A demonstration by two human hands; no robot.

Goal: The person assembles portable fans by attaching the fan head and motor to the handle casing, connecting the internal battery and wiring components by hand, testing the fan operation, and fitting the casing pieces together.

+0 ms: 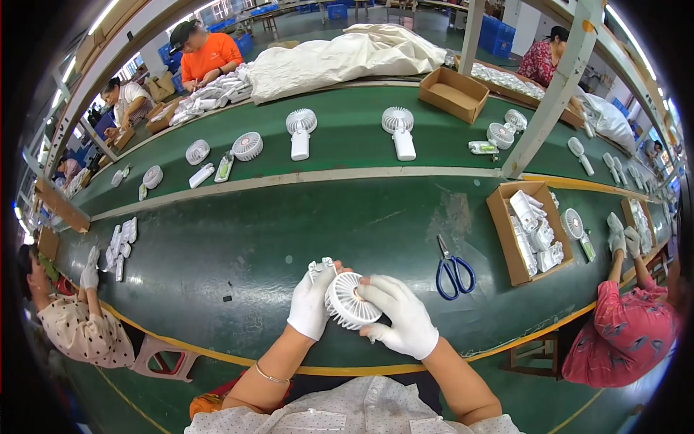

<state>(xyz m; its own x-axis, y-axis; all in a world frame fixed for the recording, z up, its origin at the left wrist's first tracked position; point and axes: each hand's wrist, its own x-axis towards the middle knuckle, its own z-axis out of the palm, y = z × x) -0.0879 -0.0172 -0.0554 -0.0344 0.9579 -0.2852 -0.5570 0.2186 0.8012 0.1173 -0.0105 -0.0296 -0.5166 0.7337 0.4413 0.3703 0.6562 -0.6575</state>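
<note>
In front of me, above the green bench, I hold a white handheld fan with its round ribbed head tilted toward my right side. My left hand, in a white glove, wraps around the fan's body; a white plastic piece pokes out above its fingers. On the other side my gloved right hand grips the head, fingers across its centre and thumb under its rim. The fan's handle is mostly hidden by my left hand. Scissors with blue handles lie to the right of my hands.
A cardboard box of white plastic parts stands at the right. Small black bits lie on the left. Beyond a pale rail, a green belt carries several fans and an open carton. Co-workers sit at both sides and across; a metal post rises at right.
</note>
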